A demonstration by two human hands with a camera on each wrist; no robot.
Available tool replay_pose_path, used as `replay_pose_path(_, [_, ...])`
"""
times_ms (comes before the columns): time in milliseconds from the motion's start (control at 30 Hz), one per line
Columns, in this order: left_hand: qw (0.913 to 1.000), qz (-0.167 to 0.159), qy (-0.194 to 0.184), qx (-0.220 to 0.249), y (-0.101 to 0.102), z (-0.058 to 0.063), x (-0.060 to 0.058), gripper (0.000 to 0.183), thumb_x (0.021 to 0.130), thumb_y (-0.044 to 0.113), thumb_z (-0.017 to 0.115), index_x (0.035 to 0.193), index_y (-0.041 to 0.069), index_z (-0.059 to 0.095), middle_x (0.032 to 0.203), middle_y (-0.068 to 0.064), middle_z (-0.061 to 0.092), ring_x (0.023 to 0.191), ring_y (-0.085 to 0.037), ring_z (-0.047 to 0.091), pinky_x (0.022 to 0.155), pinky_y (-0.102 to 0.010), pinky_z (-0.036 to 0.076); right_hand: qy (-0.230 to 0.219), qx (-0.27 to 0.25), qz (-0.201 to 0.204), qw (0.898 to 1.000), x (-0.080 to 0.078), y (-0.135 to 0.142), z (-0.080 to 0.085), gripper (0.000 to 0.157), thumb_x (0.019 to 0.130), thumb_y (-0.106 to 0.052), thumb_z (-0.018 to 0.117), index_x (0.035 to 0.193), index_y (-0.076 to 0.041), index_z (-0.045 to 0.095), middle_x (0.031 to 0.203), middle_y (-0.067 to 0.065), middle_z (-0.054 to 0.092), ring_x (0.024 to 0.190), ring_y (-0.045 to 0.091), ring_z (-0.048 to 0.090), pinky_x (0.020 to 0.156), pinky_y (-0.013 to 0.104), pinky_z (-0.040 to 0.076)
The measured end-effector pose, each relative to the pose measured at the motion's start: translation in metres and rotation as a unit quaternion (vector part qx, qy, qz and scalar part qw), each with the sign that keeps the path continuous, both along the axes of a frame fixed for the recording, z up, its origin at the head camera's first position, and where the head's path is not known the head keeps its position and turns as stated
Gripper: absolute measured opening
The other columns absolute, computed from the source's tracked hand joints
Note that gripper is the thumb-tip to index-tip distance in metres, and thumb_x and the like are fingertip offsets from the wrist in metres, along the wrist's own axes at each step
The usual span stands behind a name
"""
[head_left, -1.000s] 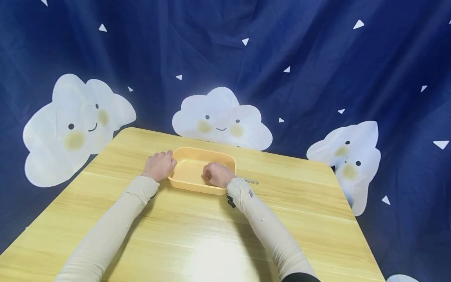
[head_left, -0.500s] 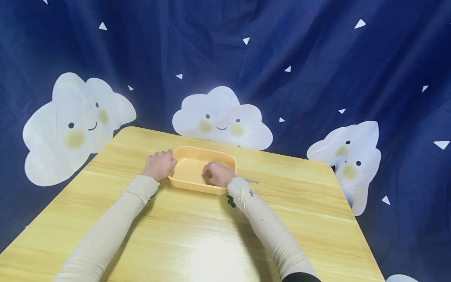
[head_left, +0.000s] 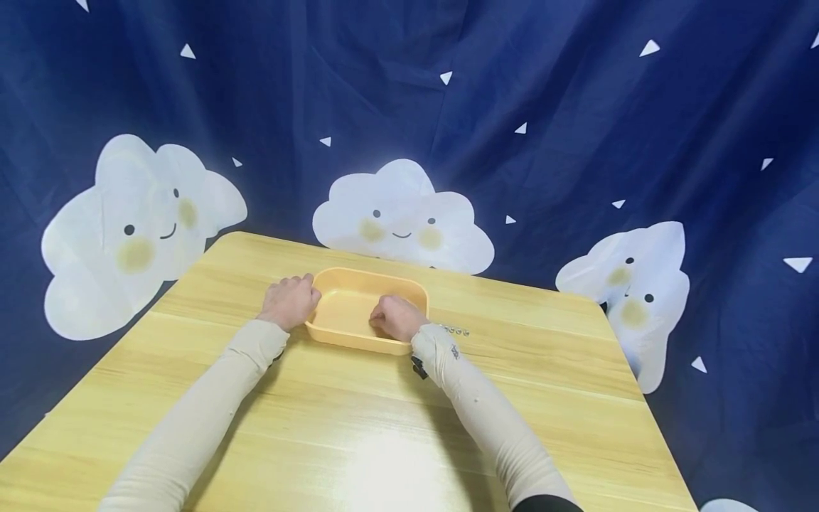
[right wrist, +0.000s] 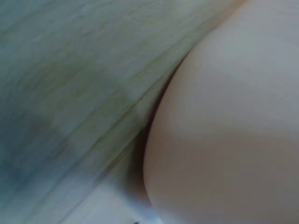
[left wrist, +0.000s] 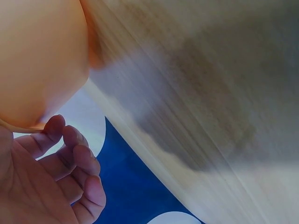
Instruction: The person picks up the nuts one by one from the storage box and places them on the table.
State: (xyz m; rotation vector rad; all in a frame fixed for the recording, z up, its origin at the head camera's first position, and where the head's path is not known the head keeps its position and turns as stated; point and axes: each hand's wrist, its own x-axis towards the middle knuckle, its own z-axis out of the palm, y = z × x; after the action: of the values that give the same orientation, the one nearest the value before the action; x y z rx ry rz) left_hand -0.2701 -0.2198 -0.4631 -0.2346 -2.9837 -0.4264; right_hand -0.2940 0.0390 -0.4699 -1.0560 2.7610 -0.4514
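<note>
A light orange plastic basin (head_left: pixel 348 342) rests on the wooden table. My left hand (head_left: pixel 290 301) holds its left rim. In the left wrist view, the index finger of my left hand (left wrist: pixel 60 172) touches the rim of the basin (left wrist: pixel 42 56), while the other fingers curl loosely outside. Inside the basin, toward its right end, is my right hand (head_left: pixel 398 317) with its fingers bent downward. Whether anything sits between those fingertips is hidden. Only the outer wall of the basin (right wrist: pixel 224 121) fills the right wrist view, without the right hand.
Several small shiny silver pieces (head_left: pixel 458 331) lie in a row on the table (head_left: pixel 320 419), just right of the basin and beside my right wrist. Behind the table hangs a dark blue curtain (head_left: pixel 544 85) with white clouds.
The fingers of my right hand have drawn closer together; the rounded gap between thumb and index seen earlier has narrowed. The left hand and basin stay in place.
</note>
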Motion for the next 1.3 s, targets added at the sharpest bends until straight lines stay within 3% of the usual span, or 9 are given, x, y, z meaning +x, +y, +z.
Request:
replay_pose_path(200, [1.0, 0.001, -0.002, -0.001, 0.0009, 0.0013, 0.0022, 0.026, 0.099, 0.02, 0.04, 0.091, 0.002, 0.056, 0.077, -0.016, 0.06, 0.068, -0.034, 0.059, 0.067, -0.055, 0.053, -0.008, -0.008, 0.028, 1.0, 0.0009, 0.0007, -0.0009, 0.014, 0.096, -0.014, 0.071, 0.104, -0.012, 0.082, 0.108, 0.004, 0.081, 0.102, 0.018, 0.077, 0.095, 0.029, 0.058])
replay_pose_path(433, [0.9999, -0.001, -0.009, -0.003, -0.0004, 0.0012, 0.002, 0.026, 0.099, 0.02, 0.038, 0.089, 0.003, 0.054, 0.076, -0.015, 0.058, 0.067, -0.031, 0.057, 0.065, -0.052, 0.051, 0.001, -0.014, 0.028, 1.0, 0.0015, 0.0007, -0.0007, 0.016, 0.093, -0.01, 0.072, 0.105, -0.012, 0.082, 0.109, 0.005, 0.08, 0.104, 0.02, 0.077, 0.095, 0.03, 0.058])
replay_pose_path(667, [0.9999, -0.001, -0.014, -0.001, 0.0003, 0.0028, 0.0029, 0.026, 0.099, 0.02, 0.037, 0.091, 0.003, 0.055, 0.077, -0.015, 0.058, 0.069, -0.032, 0.058, 0.067, -0.054, 0.052, -0.004, -0.008, 0.019, 1.0, 0.002, 0.0004, 0.0001, 0.009, 0.09, -0.009, 0.073, 0.091, -0.012, 0.082, 0.095, 0.003, 0.081, 0.086, 0.016, 0.075, 0.083, 0.027, 0.059])
replay_pose_path(867, [0.9999, -0.004, -0.014, -0.002, 0.0002, 0.0019, 0.0035, 0.026, 0.098, 0.021, 0.038, 0.09, 0.003, 0.055, 0.077, -0.015, 0.057, 0.069, -0.032, 0.058, 0.067, -0.053, 0.052, -0.001, 0.004, 0.013, 1.0, 0.0023, 0.0005, 0.0005, 0.007, 0.088, -0.011, 0.075, 0.083, -0.012, 0.079, 0.089, 0.001, 0.08, 0.083, 0.014, 0.073, 0.077, 0.023, 0.057])
replay_pose_path(1300, [0.9994, -0.007, 0.019, -0.028, 0.0021, 0.0022, 0.0006, 0.026, 0.098, 0.02, 0.041, 0.086, 0.003, 0.055, 0.081, -0.018, 0.061, 0.08, -0.042, 0.063, 0.075, -0.058, 0.053, -0.022, -0.003, 0.007, 1.0, 0.0018, 0.0021, 0.0052, 0.008, 0.089, -0.015, 0.078, 0.093, -0.011, 0.081, 0.093, 0.002, 0.08, 0.085, 0.014, 0.072, 0.08, 0.023, 0.057])
